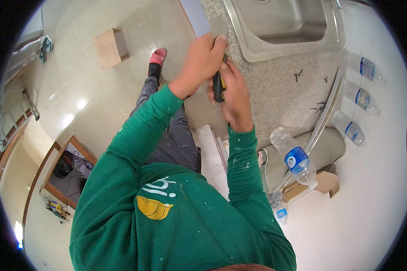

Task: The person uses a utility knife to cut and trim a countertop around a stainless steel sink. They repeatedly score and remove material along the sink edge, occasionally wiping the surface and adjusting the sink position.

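The right hand (pixel 237 97) gripped a black-and-yellow tool (pixel 218 88). The left hand (pixel 201 59) curled, its hold unclear. Nearby was a clear bottle (pixel 296 159), contents indiscernible.

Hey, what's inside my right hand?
Your right hand holds a black and yellow tool, partly covered by the fingers. Your left hand is close to the tool's far end, where the tip can't be made out.

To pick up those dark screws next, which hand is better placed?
Probably the right hand: it's nearer the dark screws, whereas the left hand would reach past it. The right hand does hold a black-and-yellow tool, though.
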Motion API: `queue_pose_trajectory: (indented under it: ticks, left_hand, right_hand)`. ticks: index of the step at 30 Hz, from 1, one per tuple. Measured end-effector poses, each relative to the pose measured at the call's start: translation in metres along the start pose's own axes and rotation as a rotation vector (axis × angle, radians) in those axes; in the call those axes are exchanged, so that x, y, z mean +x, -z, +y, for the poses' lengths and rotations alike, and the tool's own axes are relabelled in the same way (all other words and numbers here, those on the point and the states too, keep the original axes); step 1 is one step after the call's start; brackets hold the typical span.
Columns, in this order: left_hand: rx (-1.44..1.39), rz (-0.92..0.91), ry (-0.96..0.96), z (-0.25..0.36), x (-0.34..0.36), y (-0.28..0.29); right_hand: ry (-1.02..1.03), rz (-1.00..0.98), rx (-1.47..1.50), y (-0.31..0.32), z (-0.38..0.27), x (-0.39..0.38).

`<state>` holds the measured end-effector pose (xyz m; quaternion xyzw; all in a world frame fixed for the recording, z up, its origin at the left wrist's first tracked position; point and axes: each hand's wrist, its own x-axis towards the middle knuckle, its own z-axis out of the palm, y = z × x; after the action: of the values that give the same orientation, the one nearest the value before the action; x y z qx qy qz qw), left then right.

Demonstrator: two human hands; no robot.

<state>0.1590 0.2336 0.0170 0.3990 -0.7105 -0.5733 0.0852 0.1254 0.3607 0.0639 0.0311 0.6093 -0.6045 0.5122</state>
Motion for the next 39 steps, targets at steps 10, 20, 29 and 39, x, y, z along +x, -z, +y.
queue_pose_trajectory:
  ticks: [10, 20, 29, 39]
  left_hand:
    - [0.036, -0.206, 0.027, -0.018, -0.046, -0.033]
    - [0.404, 0.518, -0.413, -0.003, 0.020, -0.032]
    - [0.069, 0.581, -0.365, -0.006, 0.012, -0.073]
    - [0.015, 0.558, -0.341, -0.009, 0.017, -0.059]
  right_hand:
    - [-0.002, 0.193, -0.006, 0.024, 0.041, -0.041]
    - [0.717, 0.389, -0.155, 0.078, -0.046, 0.034]
    - [0.875, 0.605, -0.537, 0.081, -0.039, 0.117]
    - [0.927, 0.606, -0.596, 0.058, -0.049, 0.104]
